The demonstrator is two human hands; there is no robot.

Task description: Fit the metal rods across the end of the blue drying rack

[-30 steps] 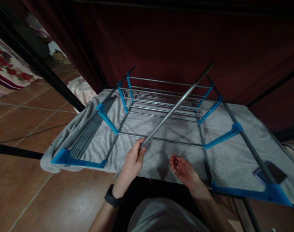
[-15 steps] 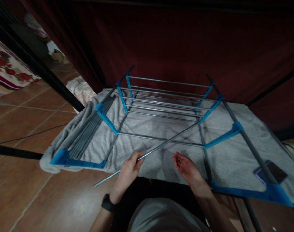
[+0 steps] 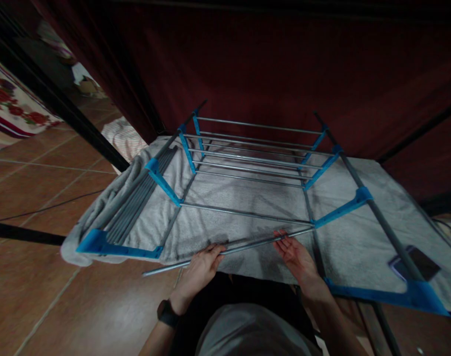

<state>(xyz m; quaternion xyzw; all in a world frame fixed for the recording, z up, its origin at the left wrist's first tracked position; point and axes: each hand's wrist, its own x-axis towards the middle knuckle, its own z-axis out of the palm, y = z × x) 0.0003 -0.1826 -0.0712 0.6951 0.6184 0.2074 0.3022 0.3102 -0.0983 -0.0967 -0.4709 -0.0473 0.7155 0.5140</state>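
A loose metal rod (image 3: 248, 245) lies across both hands, slanting slightly up to the right. My left hand (image 3: 204, 267) is closed on it near the middle, and its left end sticks out over the floor. My right hand (image 3: 294, 254) is palm up, its fingers curled round the rod toward the right end. That end is close to a blue bracket (image 3: 338, 213) of the rack frame. The frame has blue plastic brackets, grey side tubes (image 3: 386, 230) and several metal crossbars (image 3: 248, 214) fitted between the two sides.
A grey blanket (image 3: 240, 195) lies under the rack. Several grey tubes (image 3: 140, 202) are bundled at the left. A phone (image 3: 418, 263) rests by the right side tube. Dark bed-frame bars (image 3: 95, 133) stand around, with tiled floor (image 3: 55, 296) at left and a dark red curtain (image 3: 248, 64) behind.
The rod's right end has come down and nearer, from the farther crossbars to beside the nearer right bracket. My right hand has moved up to the rod and taken hold of it.
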